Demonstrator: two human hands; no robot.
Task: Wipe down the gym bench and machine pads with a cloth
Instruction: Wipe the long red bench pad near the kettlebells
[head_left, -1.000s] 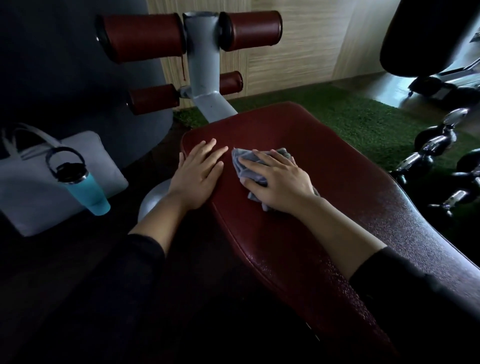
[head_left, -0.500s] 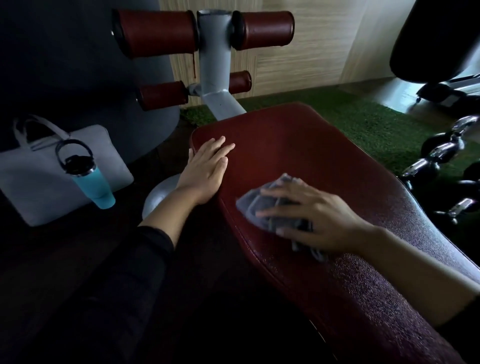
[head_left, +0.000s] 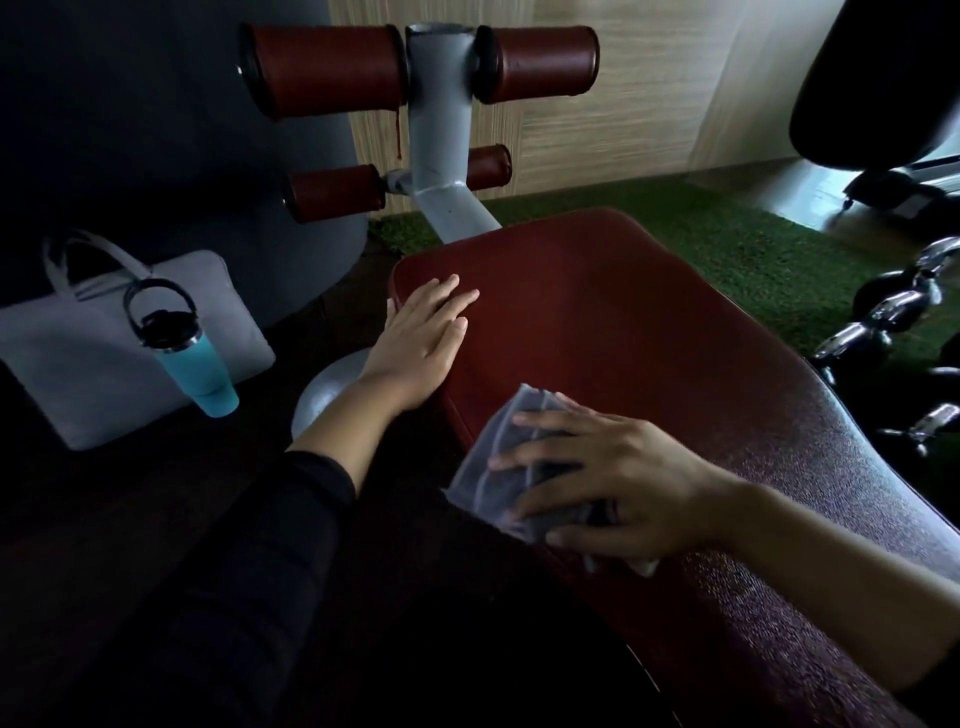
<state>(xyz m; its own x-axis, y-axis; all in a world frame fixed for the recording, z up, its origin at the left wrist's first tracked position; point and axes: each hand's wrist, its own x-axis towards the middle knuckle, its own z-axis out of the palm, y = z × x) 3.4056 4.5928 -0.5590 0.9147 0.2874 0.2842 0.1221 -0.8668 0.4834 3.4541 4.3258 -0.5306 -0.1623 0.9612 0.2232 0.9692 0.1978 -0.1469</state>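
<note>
Since the frame half a second ago the right hand (head_left: 618, 488) has drawn the crumpled grey cloth (head_left: 498, 467) nearer along the dark red padded vinyl bench (head_left: 649, 322), to the pad's near left edge. The left hand (head_left: 421, 343) has stayed at the far left corner.

Right hand: fingers spread and fairly straight, laid flat across the cloth and pressing it onto the pad. One cloth corner projects beyond the fingertips toward 11 o'clock; another edge shows under the heel of the hand at 6 o'clock.

Left hand: flat, palm down, fingers straight and close together, resting on the pad edge at 10 o'clock from the cloth, well apart from it.

Four dark red cylindrical roller pads (head_left: 322, 73) sit on a grey metal post (head_left: 439, 114) at 12 o'clock beyond the bench.

On the dark floor at 9 o'clock a turquoise drinking bottle with a black looped lid (head_left: 195, 364) stands just in front of a flat pale grey handled bag (head_left: 67, 353). Chrome-handled dumbbells (head_left: 878, 322) lie on green artificial turf (head_left: 737, 249) at 3 o'clock.
</note>
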